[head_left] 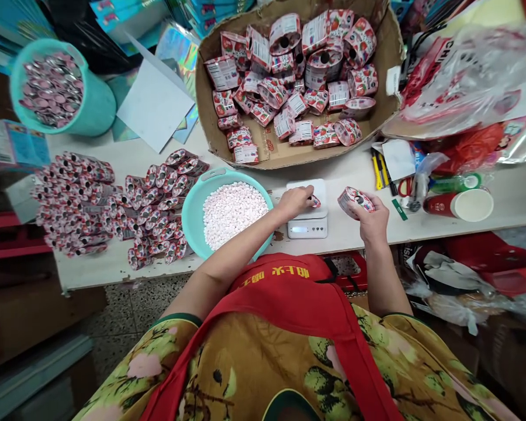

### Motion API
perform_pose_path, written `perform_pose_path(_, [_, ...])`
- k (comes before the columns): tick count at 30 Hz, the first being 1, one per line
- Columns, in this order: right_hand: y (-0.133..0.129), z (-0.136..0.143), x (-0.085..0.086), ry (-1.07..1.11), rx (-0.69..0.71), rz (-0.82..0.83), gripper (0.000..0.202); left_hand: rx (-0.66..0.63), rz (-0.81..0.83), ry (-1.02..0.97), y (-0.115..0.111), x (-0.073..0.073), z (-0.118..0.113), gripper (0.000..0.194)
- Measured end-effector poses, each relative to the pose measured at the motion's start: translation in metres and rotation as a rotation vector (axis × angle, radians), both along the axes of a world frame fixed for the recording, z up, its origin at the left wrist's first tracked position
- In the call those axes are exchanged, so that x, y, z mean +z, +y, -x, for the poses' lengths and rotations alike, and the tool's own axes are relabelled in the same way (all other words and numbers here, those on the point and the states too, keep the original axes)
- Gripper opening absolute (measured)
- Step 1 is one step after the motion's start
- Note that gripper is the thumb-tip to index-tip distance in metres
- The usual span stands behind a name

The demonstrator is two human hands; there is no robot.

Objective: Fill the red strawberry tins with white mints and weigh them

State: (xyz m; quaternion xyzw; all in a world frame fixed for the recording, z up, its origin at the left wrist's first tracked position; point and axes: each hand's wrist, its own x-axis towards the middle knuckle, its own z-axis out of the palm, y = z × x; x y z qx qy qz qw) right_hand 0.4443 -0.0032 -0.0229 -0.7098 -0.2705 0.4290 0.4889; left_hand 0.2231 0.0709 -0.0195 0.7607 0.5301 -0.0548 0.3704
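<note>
Teal basin [196, 202]: holds white pellets – sits at the table's near edge, just left of the scale [307, 219].
Left hand [294, 202]: fingers pinched together on a small strawberry-print piece [315, 202], resting over the scale's platform.
Right hand [370, 216]: closed round a strawberry-print tin [354, 200] just right of the scale – long axis tilted, up-left to down-right.
Open room: a bare table strip between the scale and the cardboard box [390, 52] of tins.
Left edge: stacked tins [114, 204].

white table [359, 234] | scale [307, 222] | basin [193, 204] | carton [390, 70] | bucket [100, 111]
</note>
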Motion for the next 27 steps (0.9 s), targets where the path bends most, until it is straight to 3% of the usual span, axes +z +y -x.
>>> perform_pose_path(7, [0.014,0.008,0.002,0.039,0.004,-0.008,0.061,0.097,0.017,-0.215,0.002,-0.009,0.008,0.022])
perform_pose_path(9, [0.015,0.010,0.002,0.018,0.006,-0.009,0.060,0.255,0.107,-0.371,0.002,-0.007,0.011,0.017])
perform_pose_path(12, [0.013,0.008,0.000,-0.019,0.014,-0.023,0.058,0.659,0.320,-0.667,0.000,0.005,0.025,0.018])
perform_pose_path(14, [0.011,0.004,-0.004,-0.032,0.015,-0.040,0.057,0.883,0.401,-0.828,-0.004,0.015,0.046,0.025])
perform_pose_path(16, [0.009,0.000,-0.008,-0.039,0.008,-0.053,0.057,0.998,0.411,-0.920,-0.010,0.022,0.076,0.027])
perform_pose_path(21, [0.005,-0.002,-0.017,-0.019,-0.022,-0.057,0.058,1.227,0.338,-0.853,-0.029,0.020,0.149,0.011])
perform_pose_path(24, [0.004,0.002,-0.019,-0.021,-0.007,-0.060,0.057,1.261,0.313,-0.755,-0.037,0.011,0.168,0.015])
perform_pose_path(27, [0.005,0.007,-0.018,-0.011,-0.003,-0.047,0.059,1.143,0.300,-0.713,-0.039,0.007,0.158,0.008])
